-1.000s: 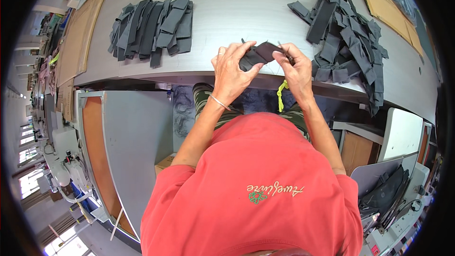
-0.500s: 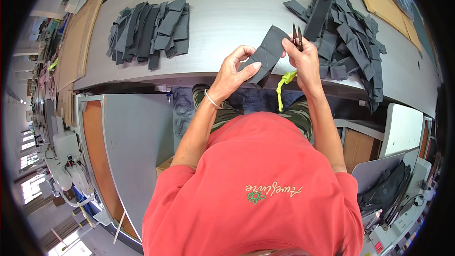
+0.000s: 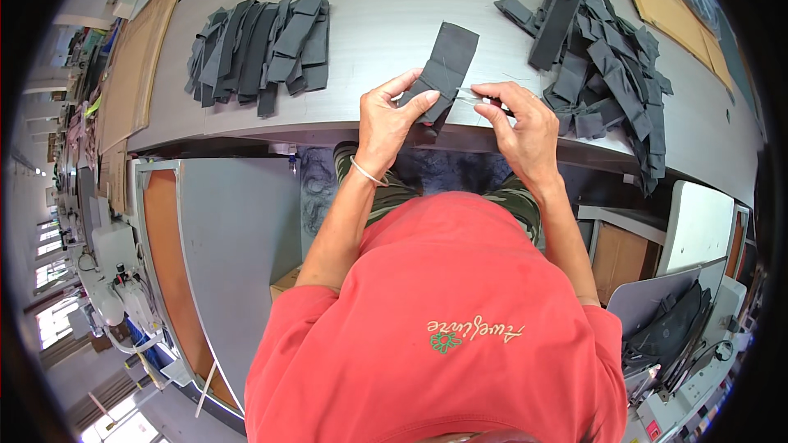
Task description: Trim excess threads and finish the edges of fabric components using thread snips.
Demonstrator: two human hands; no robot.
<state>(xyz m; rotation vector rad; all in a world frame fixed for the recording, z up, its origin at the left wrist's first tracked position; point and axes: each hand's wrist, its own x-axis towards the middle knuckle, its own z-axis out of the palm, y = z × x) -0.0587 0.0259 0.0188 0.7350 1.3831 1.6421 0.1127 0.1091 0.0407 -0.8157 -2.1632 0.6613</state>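
A dark grey fabric strip (image 3: pixel 451 56) is pinched between the thumb and fingers of my left hand (image 3: pixel 389 117), above the front edge of the table. Loose threads show on its face. My right hand (image 3: pixel 525 127) is closed on small thread snips (image 3: pixel 474 97), and their blades point left at the strip's right edge. On the table to the left lies a row of similar grey strips (image 3: pixel 261 49). A larger, tangled heap of them (image 3: pixel 603 66) is at the right, with some ends hanging over the table edge.
The pale table (image 3: pixel 394 0) curves across in front of me. Flat cardboard stands at the far left (image 3: pixel 148 57) and lies at the far right (image 3: pixel 669 8). Below the table's left part is a grey cabinet panel (image 3: pixel 238 221). A cut thread lies on the tabletop near the right heap.
My right hand has let go of the strip and turned the snips from pointing up to pointing left at it. The yellow-green ribbon below that hand is now out of sight.
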